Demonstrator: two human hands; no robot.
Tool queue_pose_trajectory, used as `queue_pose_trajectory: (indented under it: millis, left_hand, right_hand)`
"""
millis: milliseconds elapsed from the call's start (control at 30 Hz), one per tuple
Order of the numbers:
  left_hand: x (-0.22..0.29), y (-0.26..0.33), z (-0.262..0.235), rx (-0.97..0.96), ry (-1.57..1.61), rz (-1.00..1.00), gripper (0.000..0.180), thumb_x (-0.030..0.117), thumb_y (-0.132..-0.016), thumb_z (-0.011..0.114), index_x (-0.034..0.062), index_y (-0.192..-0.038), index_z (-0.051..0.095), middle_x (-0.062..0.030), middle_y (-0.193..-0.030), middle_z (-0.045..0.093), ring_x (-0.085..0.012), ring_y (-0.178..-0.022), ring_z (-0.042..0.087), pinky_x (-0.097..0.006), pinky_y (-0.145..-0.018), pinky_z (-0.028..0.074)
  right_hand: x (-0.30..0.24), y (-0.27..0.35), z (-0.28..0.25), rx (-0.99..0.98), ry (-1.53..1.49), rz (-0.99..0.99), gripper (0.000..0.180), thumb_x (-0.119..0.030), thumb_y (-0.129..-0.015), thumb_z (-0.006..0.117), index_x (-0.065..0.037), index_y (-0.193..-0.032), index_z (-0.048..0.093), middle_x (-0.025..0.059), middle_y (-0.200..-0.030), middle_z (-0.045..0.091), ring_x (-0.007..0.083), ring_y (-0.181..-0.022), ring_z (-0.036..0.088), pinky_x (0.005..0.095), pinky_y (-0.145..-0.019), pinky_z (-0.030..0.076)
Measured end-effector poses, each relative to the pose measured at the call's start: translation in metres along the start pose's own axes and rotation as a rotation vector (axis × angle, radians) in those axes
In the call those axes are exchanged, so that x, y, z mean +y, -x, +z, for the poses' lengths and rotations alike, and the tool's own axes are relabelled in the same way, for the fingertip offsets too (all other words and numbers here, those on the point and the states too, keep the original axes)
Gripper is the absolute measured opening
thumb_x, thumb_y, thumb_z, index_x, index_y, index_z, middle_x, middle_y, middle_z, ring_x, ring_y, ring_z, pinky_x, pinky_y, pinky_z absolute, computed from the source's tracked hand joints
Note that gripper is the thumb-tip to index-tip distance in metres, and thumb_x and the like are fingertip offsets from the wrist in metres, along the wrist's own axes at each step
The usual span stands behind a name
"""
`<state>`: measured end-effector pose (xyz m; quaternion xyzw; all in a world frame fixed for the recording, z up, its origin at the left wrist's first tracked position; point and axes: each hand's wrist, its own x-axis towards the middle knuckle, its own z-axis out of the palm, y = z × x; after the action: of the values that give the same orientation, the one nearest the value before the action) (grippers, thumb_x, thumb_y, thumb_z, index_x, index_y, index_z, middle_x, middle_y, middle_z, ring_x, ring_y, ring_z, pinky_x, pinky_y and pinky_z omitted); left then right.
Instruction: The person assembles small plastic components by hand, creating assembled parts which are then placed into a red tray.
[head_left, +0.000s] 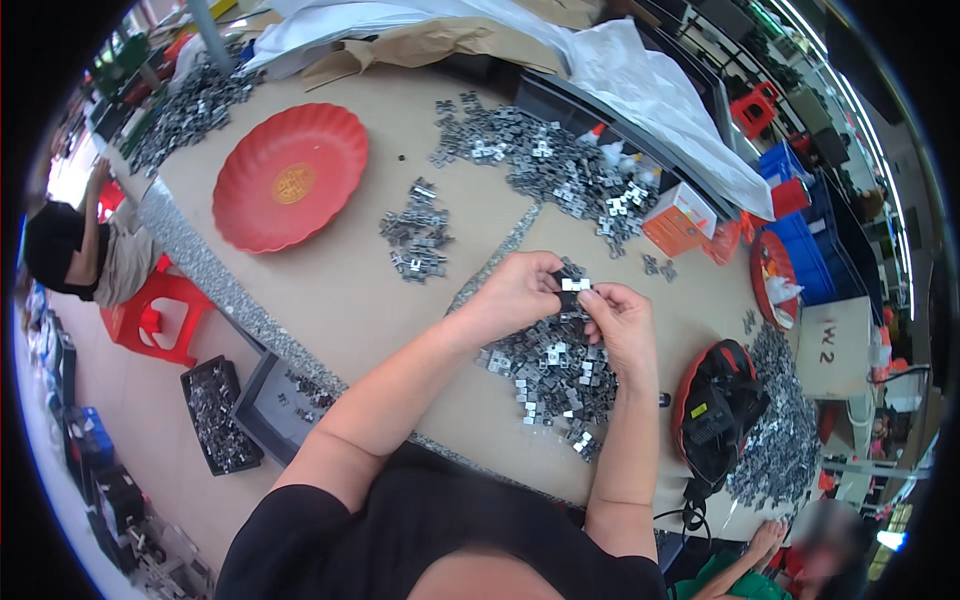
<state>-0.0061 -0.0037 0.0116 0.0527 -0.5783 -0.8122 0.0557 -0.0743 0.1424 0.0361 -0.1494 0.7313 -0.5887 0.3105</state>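
Over a heap of small grey metal pieces (pixel 550 375), both my hands meet at a small shiny metal piece (pixel 575 285) with a dark part just below it. The fingers of my left hand (pixel 515 290) pinch its left side. On the right side, my right hand (pixel 622 325) closes thumb and fingers on the same piece. Its exact kind is too small to make out. A smaller group of similar pieces (pixel 415 235) lies on the table beyond my left forearm.
A red scalloped tray (pixel 345 150) lies at the left. Another metal heap (pixel 520 150) spreads along the back, near an orange box (pixel 680 218). At the right are a black bag (pixel 722 400) and a large grey heap (pixel 780 430). Co-workers sit far left and lower right.
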Motion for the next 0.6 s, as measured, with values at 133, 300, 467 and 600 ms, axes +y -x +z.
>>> queue_pose_trajectory:
  millis: [133,300,467,600]
  left_hand:
    - [-0.004,-0.003,-0.004,-0.047,-0.060,-0.077,0.015,-0.008,-0.066,0.047,-0.0046,-0.080,0.053,-0.0055,-0.070,0.056,-0.0086,-0.063,0.053,-0.021,-0.055,0.041]
    - [-0.018,-0.003,-0.011,-0.091,-0.256,-0.027,0.019,-0.008,-0.069,0.044,-0.0053,-0.084,0.054,-0.0035,-0.075,0.057,-0.0091,-0.068,0.053,-0.019,-0.057,0.042]
    - [0.006,-0.001,-0.014,-0.059,-0.612,-0.075,0.019,-0.003,-0.069,0.046,0.0005,-0.084,0.057,-0.0070,-0.075,0.058,-0.0146,-0.070,0.056,-0.026,-0.061,0.045]
    - [0.013,0.002,-0.040,0.510,-1.637,0.165,0.013,0.008,-0.063,0.053,0.0029,-0.074,0.059,-0.0119,-0.075,0.057,-0.0248,-0.076,0.056,-0.037,-0.065,0.044]
  right_hand:
    - [0.010,-0.003,0.006,0.061,-0.004,-0.146,0.013,-0.014,-0.077,0.058,-0.001,-0.076,0.055,0.0004,-0.065,0.055,0.0031,-0.047,0.044,0.0151,-0.042,0.034]
    - [0.012,-0.003,0.014,0.087,-0.024,-0.197,0.013,-0.014,-0.078,0.058,-0.001,-0.076,0.055,-0.0009,-0.064,0.054,0.0023,-0.048,0.043,0.0155,-0.043,0.034]
    - [0.010,-0.006,0.010,0.117,0.044,-0.074,0.015,-0.016,-0.077,0.058,-0.001,-0.075,0.057,-0.0022,-0.060,0.053,0.0024,-0.047,0.042,0.0155,-0.043,0.032]
    - [0.012,-0.006,-0.011,0.227,0.190,-0.207,0.026,-0.022,-0.078,0.057,0.001,-0.065,0.057,-0.0007,-0.051,0.050,0.0052,-0.044,0.041,0.0211,-0.041,0.032]
